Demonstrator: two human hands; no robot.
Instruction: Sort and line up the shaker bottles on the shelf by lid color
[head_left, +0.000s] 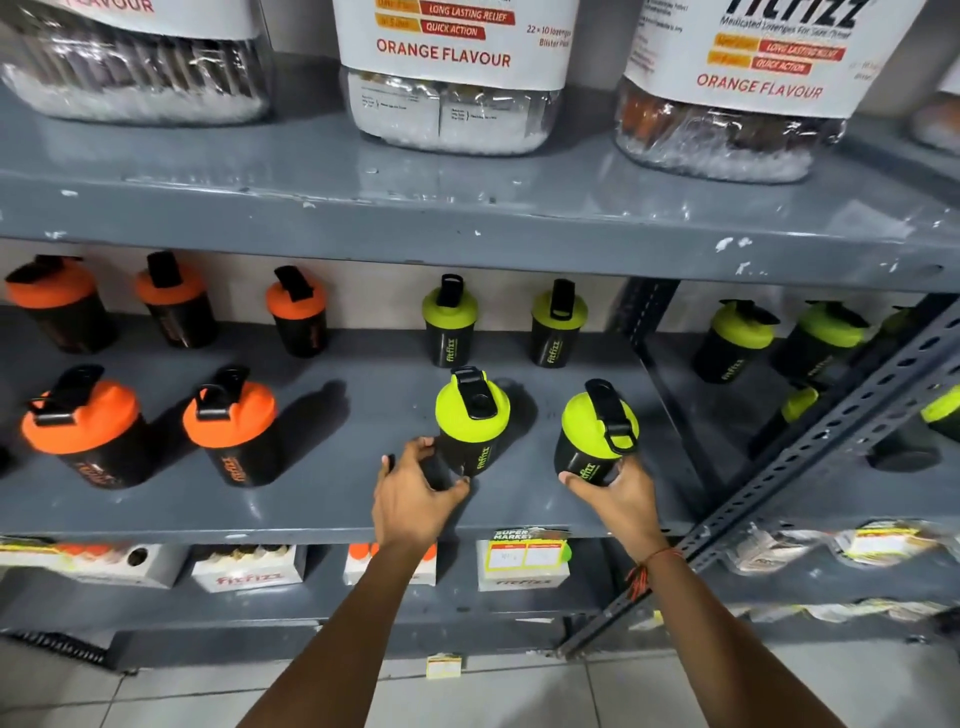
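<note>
Along the shelf (337, 499) front, the left hand (415, 496) gripped one green-lidded bottle (474, 423), the right hand (621, 501) its 3 o'clock neighbour (592, 434); sliding both level with the orange-lidded pair (231, 418) seemed wisest

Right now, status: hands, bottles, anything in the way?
Left hand grips front-left green bottle at its base. Right hand grips front-right green bottle. Orange bottles grouped left, apart. Nothing blocking either.

The person's arms were bare, both forearms uncovered right back from the left hand (410, 499) and the right hand (621, 501). Just behind the right hand's grip, a thin red-orange thread (658, 557) circled the wrist, knotted on the inner side, with a small tuft (638, 578) of loose red ends hanging from it.
</note>
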